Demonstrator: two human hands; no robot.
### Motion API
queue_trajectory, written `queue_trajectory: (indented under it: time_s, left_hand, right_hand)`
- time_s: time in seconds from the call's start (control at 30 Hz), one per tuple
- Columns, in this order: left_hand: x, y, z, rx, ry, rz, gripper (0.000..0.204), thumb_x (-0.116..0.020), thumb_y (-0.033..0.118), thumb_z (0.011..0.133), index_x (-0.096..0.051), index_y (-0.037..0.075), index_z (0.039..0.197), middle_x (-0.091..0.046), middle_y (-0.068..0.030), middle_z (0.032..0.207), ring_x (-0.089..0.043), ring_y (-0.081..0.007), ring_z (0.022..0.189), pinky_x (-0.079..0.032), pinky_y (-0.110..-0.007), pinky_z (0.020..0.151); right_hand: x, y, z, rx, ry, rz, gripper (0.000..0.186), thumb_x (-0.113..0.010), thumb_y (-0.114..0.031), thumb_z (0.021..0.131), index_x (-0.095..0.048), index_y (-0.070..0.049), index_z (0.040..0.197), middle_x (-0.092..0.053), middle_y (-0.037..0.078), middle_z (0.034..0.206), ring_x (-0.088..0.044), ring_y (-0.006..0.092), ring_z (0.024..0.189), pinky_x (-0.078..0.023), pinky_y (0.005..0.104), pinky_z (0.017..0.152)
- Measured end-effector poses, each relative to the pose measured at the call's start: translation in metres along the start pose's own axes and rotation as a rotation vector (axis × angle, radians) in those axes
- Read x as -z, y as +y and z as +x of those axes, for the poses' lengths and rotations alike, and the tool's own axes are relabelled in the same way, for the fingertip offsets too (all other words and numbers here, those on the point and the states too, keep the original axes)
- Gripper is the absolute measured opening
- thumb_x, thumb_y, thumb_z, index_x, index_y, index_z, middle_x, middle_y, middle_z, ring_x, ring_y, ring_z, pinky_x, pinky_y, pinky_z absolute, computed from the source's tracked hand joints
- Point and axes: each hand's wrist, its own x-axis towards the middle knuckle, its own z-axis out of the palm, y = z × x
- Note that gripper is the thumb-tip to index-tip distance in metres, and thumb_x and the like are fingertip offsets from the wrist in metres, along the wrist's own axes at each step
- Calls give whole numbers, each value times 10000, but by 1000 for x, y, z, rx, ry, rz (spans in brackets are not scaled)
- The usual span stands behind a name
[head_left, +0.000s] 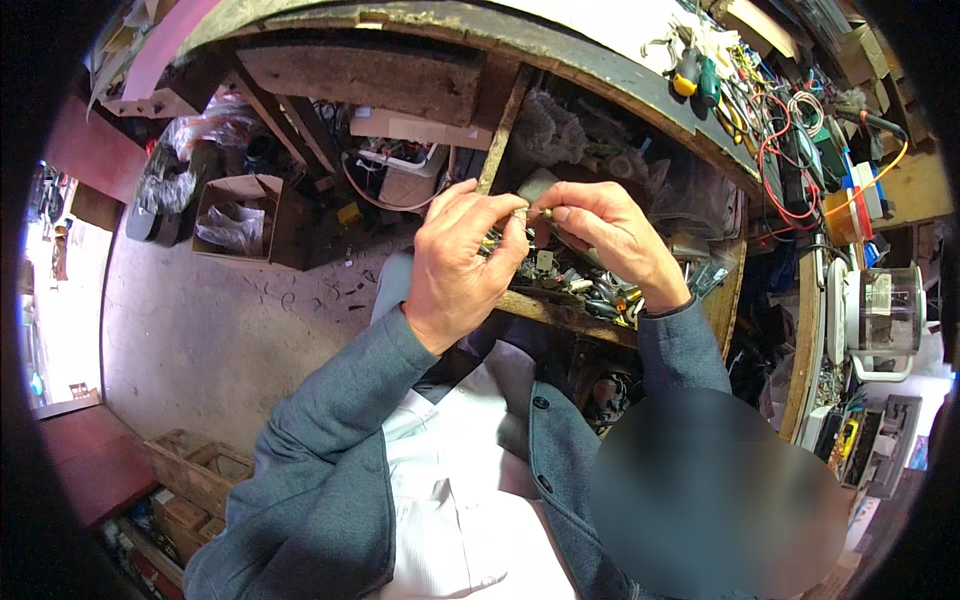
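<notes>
Near the middle of the head view, my left hand [465,255] pinches a small light metal part [518,217] between thumb and forefinger. Just to its right, my right hand [600,225] holds a small brassy piece [545,213] in a pinch, close against the first part; whether the two touch is hard to tell. Both pieces are too small to name exactly. Behind and below my hands, a wooden shelf [560,310] holds jumbled tools and metal bits [605,298], partly hidden by my fingers.
A dark workbench [480,35] spans the top, with screwdrivers [708,78], pliers and tangled leads on its right. A cardboard box [235,235] stands on the concrete floor [210,340] at left. A clear appliance jug [888,320] is at the right, a wooden crate [195,460] lower left.
</notes>
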Motion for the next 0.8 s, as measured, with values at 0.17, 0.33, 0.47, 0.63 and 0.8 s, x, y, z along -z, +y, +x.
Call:
queue_trajectory:
  time_s: [0.17, 0.33, 0.47, 0.63, 0.8]
  left_hand:
    - [0, -1, 0, 21, -35, 33, 119, -705, 78, 885, -721, 26, 991, -723, -150, 926, -699, -338, 932, -518, -432, 979]
    - [0, -1, 1, 51, -59, 23, 138, -715, 105, 899, -726, 24, 1011, -724, -156, 977, -688, -342, 997, -522, -404, 916]
    - [0, -4, 1, 30, -51, 6, 144, -716, 110, 909, -727, 19, 1020, -723, -151, 985, -694, -318, 974, -530, -383, 877]
    - [2, -5, 2, 115, -63, -134, 148, -740, 108, 899, -720, 16, 1013, -716, -132, 948, -694, -255, 875, -536, -348, 781]
    - [0, -4, 2, 213, -56, -265, 190, -801, 157, 862, -716, 24, 968, -693, -122, 854, -667, -271, 776, -521, -369, 724]
  right_hand:
    - [0, 2, 3, 67, -13, -201, 234, -571, -170, 991, -670, 33, 1052, -668, 78, 806, -616, 132, 772, -509, 294, 719]
    - [-5, 9, 4, 48, 32, -19, 187, -617, -146, 993, -633, 22, 1074, -653, 47, 838, -599, 101, 795, -506, 269, 719]
    - [-8, 16, 3, 38, 53, 159, 173, -666, -129, 988, -599, 1, 1080, -615, 8, 843, -573, 72, 804, -496, 245, 714]
    - [-7, 2, 1, -56, 26, 204, 175, -700, -130, 976, -594, -19, 1062, -605, -18, 816, -575, 57, 725, -490, 217, 636]
    - [-9, 4, 3, -67, 11, 243, 223, -742, -91, 938, -581, -27, 1079, -644, -5, 835, -597, 58, 685, -496, 211, 586]
